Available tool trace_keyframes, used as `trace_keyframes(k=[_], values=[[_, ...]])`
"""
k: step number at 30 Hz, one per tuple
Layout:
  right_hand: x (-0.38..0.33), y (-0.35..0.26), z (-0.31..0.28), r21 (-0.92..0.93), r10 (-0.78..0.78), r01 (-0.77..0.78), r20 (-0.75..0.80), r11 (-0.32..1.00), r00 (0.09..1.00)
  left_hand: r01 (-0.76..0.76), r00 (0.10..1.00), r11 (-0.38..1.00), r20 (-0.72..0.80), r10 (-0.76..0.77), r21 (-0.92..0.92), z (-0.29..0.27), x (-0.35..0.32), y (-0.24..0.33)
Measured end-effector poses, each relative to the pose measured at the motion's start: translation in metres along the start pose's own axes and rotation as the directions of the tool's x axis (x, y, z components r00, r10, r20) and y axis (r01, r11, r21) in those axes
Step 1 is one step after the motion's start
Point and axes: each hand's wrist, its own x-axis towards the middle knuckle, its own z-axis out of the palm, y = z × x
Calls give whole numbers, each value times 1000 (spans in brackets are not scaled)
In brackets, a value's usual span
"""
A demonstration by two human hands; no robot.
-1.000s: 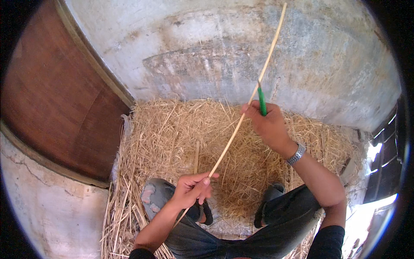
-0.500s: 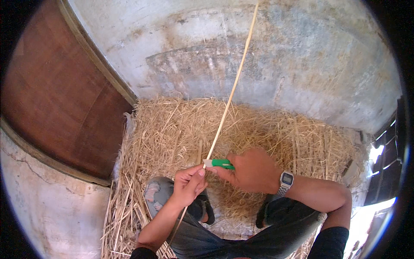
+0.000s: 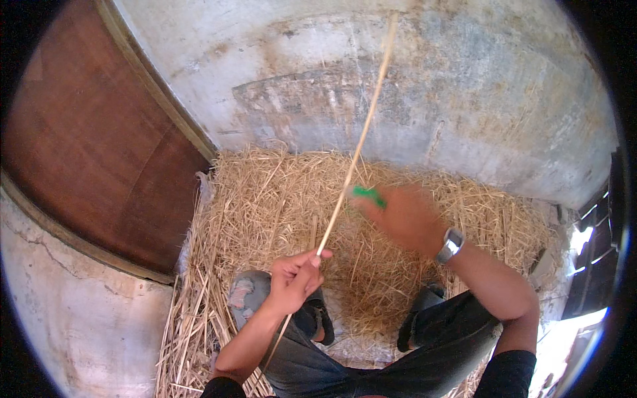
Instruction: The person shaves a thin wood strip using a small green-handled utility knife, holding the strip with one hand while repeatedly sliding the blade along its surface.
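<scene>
A long, thin pale strip that looks like bamboo [image 3: 363, 134] slants from below my left wrist up across the far wall. My left hand [image 3: 293, 282] is closed around its lower part, thumb and forefinger pinching it. Further up, my right hand [image 3: 406, 215], with a metal watch at the wrist, grips a green utility knife [image 3: 369, 195]. The knife's blade end lies at or very near the strip; motion blur hides whether they touch. The strip's lower end passes under my left forearm, beside my thigh.
Thin shavings [image 3: 265, 199] cover the floor in a thick heap around my feet. Longer strips [image 3: 189, 338] lie at the left. Ahead stands a stained plaster wall [image 3: 292, 113], with a brown wooden panel [image 3: 99, 139] at the left. A dark slatted piece [image 3: 594, 245] edges the right.
My right hand and the knife have moved up along the strip, away from my left hand. The left hand keeps its grip, and the strip's upper end has dipped slightly.
</scene>
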Motion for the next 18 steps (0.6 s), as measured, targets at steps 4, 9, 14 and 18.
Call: trace_keyframes(k=[4, 9, 14, 18], values=[[16, 33, -12, -99, 105, -116, -112, 988, 988, 39, 997, 999, 66, -39, 8, -1, -16, -6], [30, 55, -15, -108, 156, -177, -176, 978, 972, 64, 994, 997, 91, -67, 39, 0, -11, -4], [46, 109, -42, -65, 298, -336, -327, 940, 897, 118, 977, 991, 172, -128, 68, 1, -23, -10], [42, 111, -34, 50, 353, -354, -284, 934, 891, 153, 969, 984, 182, -168, 94, 1, -20, -8]])
